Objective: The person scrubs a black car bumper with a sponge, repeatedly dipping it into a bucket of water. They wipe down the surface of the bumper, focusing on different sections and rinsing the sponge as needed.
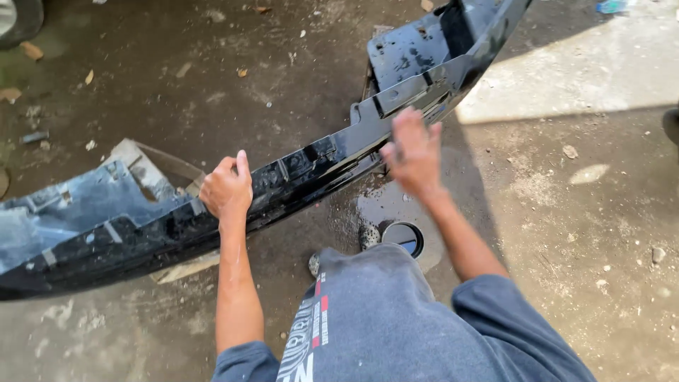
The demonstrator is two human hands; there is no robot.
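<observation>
Fingers of your left hand [226, 189] are curled over the top edge of the black car bumper [297, 170], gripping it near its middle, thumb side toward you. Your right hand [414, 152] is blurred, its fingers spread loosely and raised just above the same edge further toward 2 o'clock; you cannot tell from this view whether it touches the plastic, and it holds nothing.

Largest of all is the concrete floor [566, 233], dusty and stained, dark and damp at 9 to 12 o'clock, with a sunlit patch at 2 o'clock. Across it runs the bumper, a long glossy black shell lying slantwise from 8 o'clock up to 1 o'clock, its inner side with ribs and mounting tabs turned up toward you. Its lower end at 8 o'clock looks greyish with reflected light; its upper end reaches the top edge of the view.

Your grey shorts [396, 325] fill the 6 o'clock area, with a printed strip in red, black and white on one leg.

Under the bumper's lower half a piece of cardboard [159, 166] pokes out, just beside your left hand at 10 o'clock. Near your knee, between your forearms, a small puddle [382, 205] darkens the floor, and a round black-rimmed container [403, 237] sits at its near edge. Dry leaves [32, 49] and small stones [658, 255] lie scattered well apart from the bumper.
</observation>
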